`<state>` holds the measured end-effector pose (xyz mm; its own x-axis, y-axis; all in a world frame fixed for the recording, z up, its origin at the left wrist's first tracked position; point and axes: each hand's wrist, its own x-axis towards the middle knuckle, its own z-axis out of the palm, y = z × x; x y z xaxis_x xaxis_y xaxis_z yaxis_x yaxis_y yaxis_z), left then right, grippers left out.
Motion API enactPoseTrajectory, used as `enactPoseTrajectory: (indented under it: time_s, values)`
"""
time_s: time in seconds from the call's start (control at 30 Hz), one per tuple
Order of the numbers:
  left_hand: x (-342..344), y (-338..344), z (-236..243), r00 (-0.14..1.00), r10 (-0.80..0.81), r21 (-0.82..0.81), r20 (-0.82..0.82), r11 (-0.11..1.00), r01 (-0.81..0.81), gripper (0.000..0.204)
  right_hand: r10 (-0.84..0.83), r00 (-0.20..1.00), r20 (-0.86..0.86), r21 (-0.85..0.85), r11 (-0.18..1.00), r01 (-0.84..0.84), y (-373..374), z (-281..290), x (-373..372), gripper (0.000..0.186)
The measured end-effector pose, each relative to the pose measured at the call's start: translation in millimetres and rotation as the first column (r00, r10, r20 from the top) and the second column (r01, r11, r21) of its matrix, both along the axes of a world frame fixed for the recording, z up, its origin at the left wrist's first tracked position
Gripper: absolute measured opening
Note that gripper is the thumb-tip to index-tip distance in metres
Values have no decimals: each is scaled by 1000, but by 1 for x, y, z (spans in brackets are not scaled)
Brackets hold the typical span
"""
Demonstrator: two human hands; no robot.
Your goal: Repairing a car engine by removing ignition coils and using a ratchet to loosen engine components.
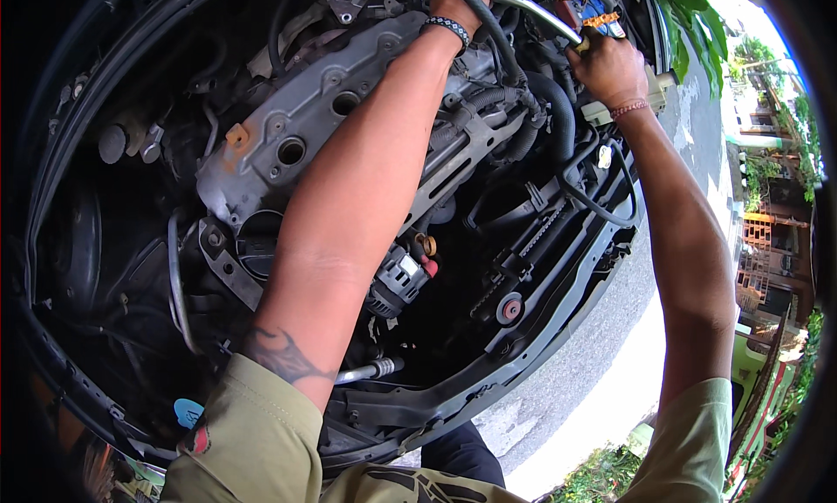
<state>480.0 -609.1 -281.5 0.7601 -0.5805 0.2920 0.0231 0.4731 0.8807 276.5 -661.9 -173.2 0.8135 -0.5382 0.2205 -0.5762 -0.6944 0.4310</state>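
Observation:
My right hand (613, 74) is closed around the lower end of a long silver tool handle (545, 17), over the front right of a car's engine bay. The handle slants up and left toward my left hand (457, 1), at the top edge of the view. A black hose (497, 34) crosses in front of the left hand, and its fingers are cut off or hidden. What the tool's far end meets cannot be seen. Beneath my left forearm lies the grey engine cover (253, 150) with round openings.
An alternator (398, 281) sits below the engine, with a black oil filler cap (260, 244) to its left. The radiator support (523, 363) curves along the front. Bent black hoses (554, 111) run near my right wrist. Green leaves (693, 23) hang at the upper right.

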Motion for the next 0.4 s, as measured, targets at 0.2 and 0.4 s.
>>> enactPoseTrajectory:
  time_s: [0.2,0.4]
  values:
    - [8,-3,28,960,111,-99,258,991,-88,38,219,975,39,-96,972,-215,-70,0,16,31]
    - [-12,7,17,998,-41,-81,46,996,44,32,276,961,25,-43,960,-275,-88,-4,12,40]
